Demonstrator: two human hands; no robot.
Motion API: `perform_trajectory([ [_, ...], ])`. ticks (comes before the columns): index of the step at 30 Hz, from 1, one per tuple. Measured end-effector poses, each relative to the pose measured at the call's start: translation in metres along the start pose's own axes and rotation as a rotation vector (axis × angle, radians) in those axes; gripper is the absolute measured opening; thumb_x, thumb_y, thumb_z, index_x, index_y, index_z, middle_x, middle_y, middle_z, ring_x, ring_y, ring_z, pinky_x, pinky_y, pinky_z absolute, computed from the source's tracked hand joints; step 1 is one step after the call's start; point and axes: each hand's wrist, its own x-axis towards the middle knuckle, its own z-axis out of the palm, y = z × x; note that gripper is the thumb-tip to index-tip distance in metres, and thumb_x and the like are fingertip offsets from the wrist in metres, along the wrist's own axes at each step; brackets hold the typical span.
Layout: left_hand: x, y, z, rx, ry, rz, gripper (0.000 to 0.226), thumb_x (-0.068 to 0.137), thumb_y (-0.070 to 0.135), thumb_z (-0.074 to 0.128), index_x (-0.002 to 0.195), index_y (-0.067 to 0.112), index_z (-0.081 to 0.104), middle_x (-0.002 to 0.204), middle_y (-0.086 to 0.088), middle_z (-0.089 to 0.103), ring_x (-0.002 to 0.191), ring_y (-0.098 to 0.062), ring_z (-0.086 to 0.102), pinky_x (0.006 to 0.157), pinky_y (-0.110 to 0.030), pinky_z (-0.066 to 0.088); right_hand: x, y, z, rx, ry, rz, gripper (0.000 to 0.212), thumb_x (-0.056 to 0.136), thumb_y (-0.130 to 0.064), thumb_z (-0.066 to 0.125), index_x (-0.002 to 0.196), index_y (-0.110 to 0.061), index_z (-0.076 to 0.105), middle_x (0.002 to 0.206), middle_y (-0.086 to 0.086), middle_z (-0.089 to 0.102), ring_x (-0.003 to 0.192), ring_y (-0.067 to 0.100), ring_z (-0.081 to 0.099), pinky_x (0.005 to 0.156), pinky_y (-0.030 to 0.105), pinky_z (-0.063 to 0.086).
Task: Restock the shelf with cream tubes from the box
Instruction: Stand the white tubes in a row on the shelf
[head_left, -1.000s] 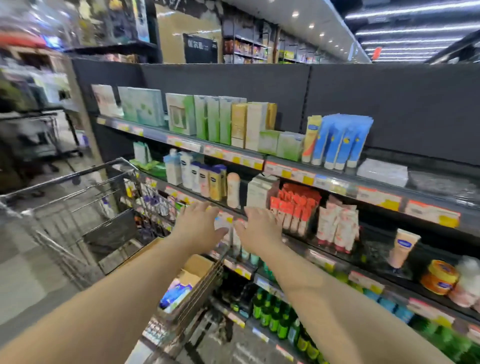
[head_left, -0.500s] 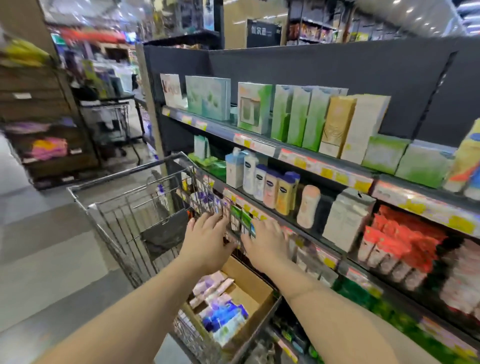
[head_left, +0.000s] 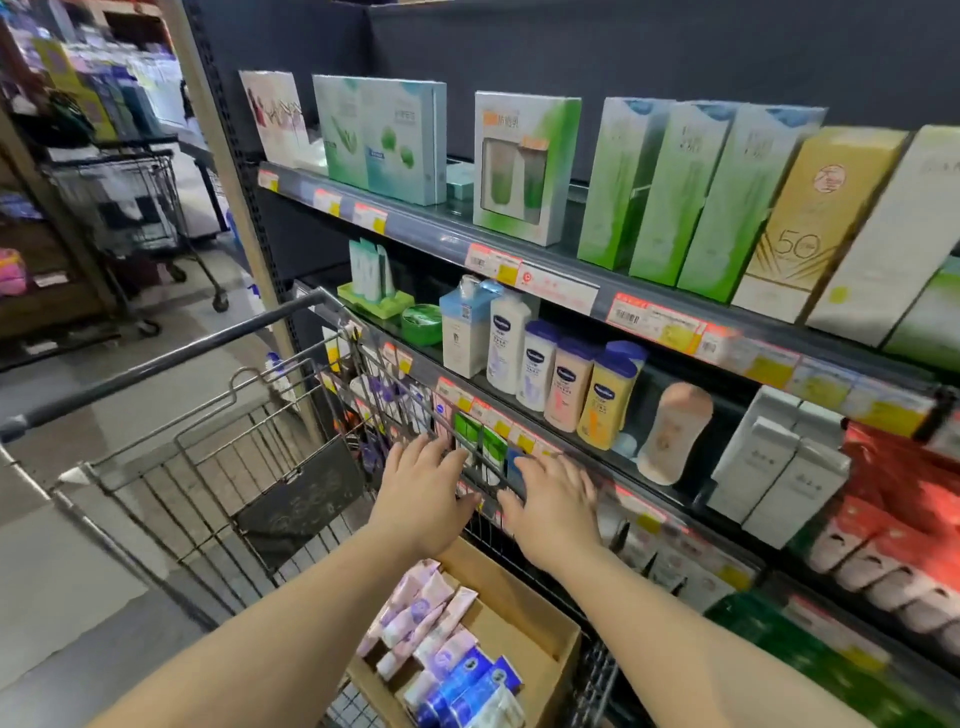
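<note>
A wire shopping cart (head_left: 218, 467) stands at the left, its far rim against the shelf (head_left: 571, 291). The left hand (head_left: 423, 493) rests on that rim, its grip spread with fingers straight. Just right of it the right hand (head_left: 553, 501) lies on the same rim, grip likewise spread, pinching nothing. Near, below the forearms, an open cardboard box (head_left: 524, 618) sits in the cart, holding cream tubes (head_left: 431, 618), pale pink on the far side, blue nearer. Lotion bottles (head_left: 566, 379) stand on the shelf to the right, past the hands.
</note>
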Motion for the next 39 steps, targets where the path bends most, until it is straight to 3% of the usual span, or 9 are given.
perform_trajectory([
  [6,0.067,-0.05,0.041,-0.001,-0.06,0.213,0.061,0.094,0.056,0.042,0.147,0.027,0.034,0.158,-0.004,0.027,0.148,-0.026,0.014,0.12,-0.049,0.006,0.032,-0.011,0.053,0.03,0.028,0.261,0.053,0.097,-0.048,0.046,0.146,-0.029,0.036,0.153,-0.002,0.035,0.145,0.022,0.019,0.12,0.044,0.012],
  [10,0.089,-0.062,0.077,-0.037,-0.039,0.348,0.057,0.087,0.051,0.051,0.135,0.02,0.052,0.147,-0.01,0.046,0.14,-0.032,0.034,0.115,-0.051,0.021,0.038,-0.006,0.086,0.029,0.032,0.416,0.053,0.096,-0.046,0.048,0.145,-0.029,0.037,0.153,-0.001,0.033,0.145,0.023,0.018,0.12,0.043,0.015],
  [15,0.083,-0.076,0.138,-0.043,-0.204,0.41,0.061,0.091,0.056,0.046,0.143,0.026,0.042,0.154,-0.006,0.036,0.144,-0.03,0.026,0.116,-0.05,0.02,0.009,0.017,0.143,0.064,-0.083,0.599,0.05,0.094,-0.043,0.052,0.14,-0.026,0.044,0.146,0.001,0.041,0.136,0.026,0.032,0.112,0.04,0.029],
  [18,0.068,-0.087,0.179,-0.041,-0.326,0.422,0.06,0.091,0.055,0.042,0.143,0.024,0.042,0.154,-0.007,0.036,0.144,-0.03,0.026,0.116,-0.049,0.021,-0.015,0.03,0.19,0.103,-0.236,0.694,0.047,0.094,-0.036,0.053,0.139,-0.023,0.045,0.141,0.008,0.044,0.129,0.031,0.041,0.103,0.036,0.036],
  [21,0.045,-0.096,0.218,-0.083,-0.409,0.422,0.061,0.088,0.058,0.04,0.134,0.021,0.052,0.149,-0.011,0.044,0.14,-0.033,0.034,0.114,-0.049,0.023,-0.034,0.038,0.244,0.113,-0.433,0.743,0.044,0.096,-0.032,0.051,0.137,-0.018,0.045,0.135,0.014,0.048,0.123,0.035,0.047,0.096,0.037,0.041],
  [25,0.02,-0.11,0.269,-0.036,-0.546,0.413,0.057,0.093,0.056,0.044,0.14,0.025,0.041,0.153,-0.006,0.034,0.143,-0.029,0.024,0.118,-0.047,0.017,-0.038,0.054,0.301,0.104,-0.586,0.748,0.039,0.094,-0.026,0.048,0.133,-0.024,0.045,0.13,0.01,0.052,0.114,0.036,0.054,0.091,0.039,0.048],
  [28,0.01,-0.121,0.294,-0.017,-0.589,0.421,0.059,0.091,0.056,0.042,0.139,0.022,0.044,0.15,-0.009,0.039,0.138,-0.032,0.03,0.116,-0.046,0.021,-0.029,0.07,0.325,0.035,-0.68,0.69,0.04,0.094,-0.013,0.043,0.134,-0.018,0.043,0.132,0.013,0.053,0.116,0.036,0.055,0.092,0.038,0.047],
  [33,-0.002,-0.126,0.315,-0.078,-0.588,0.403,0.07,0.085,0.055,0.023,0.129,0.013,0.058,0.134,-0.015,0.057,0.125,-0.037,0.048,0.113,-0.054,0.029,-0.024,0.085,0.348,0.036,-0.768,0.737,0.052,0.093,-0.026,0.057,0.14,-0.016,0.038,0.134,0.009,0.054,0.118,0.031,0.055,0.084,0.034,0.045],
  [39,-0.001,-0.121,0.322,-0.073,-0.626,0.392,0.076,0.081,0.06,0.016,0.134,0.021,0.053,0.139,-0.008,0.053,0.13,-0.032,0.044,0.113,-0.054,0.023,-0.021,0.089,0.352,0.064,-0.767,0.783,0.049,0.085,-0.03,0.067,0.127,-0.016,0.045,0.124,0.007,0.058,0.111,0.028,0.058,0.077,0.032,0.045],
])
